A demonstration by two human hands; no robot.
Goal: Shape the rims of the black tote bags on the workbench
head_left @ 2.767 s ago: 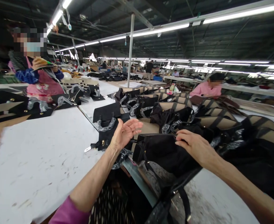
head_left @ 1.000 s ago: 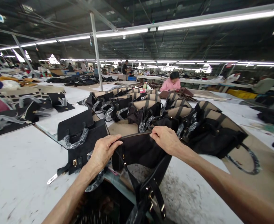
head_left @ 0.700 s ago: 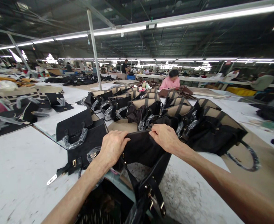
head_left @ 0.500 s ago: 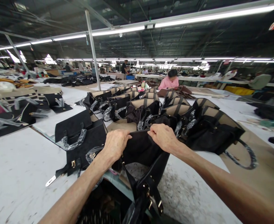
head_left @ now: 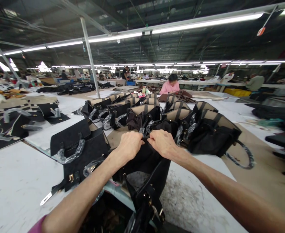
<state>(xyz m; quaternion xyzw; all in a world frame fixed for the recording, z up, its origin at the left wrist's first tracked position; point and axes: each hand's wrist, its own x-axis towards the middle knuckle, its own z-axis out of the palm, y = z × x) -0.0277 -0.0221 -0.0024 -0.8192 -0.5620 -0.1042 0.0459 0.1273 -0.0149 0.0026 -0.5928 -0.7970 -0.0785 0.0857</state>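
Observation:
Straight ahead of me a black handbag (head_left: 144, 159) hangs over the near edge of the table, with straps and gold-coloured buckles at its lower end. My left hand (head_left: 130, 145) pinches its upper edge from the left. Close beside it, my right hand (head_left: 164, 143) grips the same edge from the right, thumb and fingers pressed together. Only a short stretch of the edge shows between the hands. Left of them lies another black bag (head_left: 71, 137) with plastic-wrapped handles, a gold-coloured fitting and a strap with a silver tip.
Several black bags with beige linings (head_left: 142, 110) stand in rows beyond my hands. More black bag pieces (head_left: 16, 121) lie at the left on the white table (head_left: 18, 174). Across the table is a person in pink (head_left: 170, 86). A metal post (head_left: 90, 58) rises behind the bags.
My hands have come closer together along the bag's upper edge, still gripping it. The whole view has shifted slightly, so the surroundings appear farther left.

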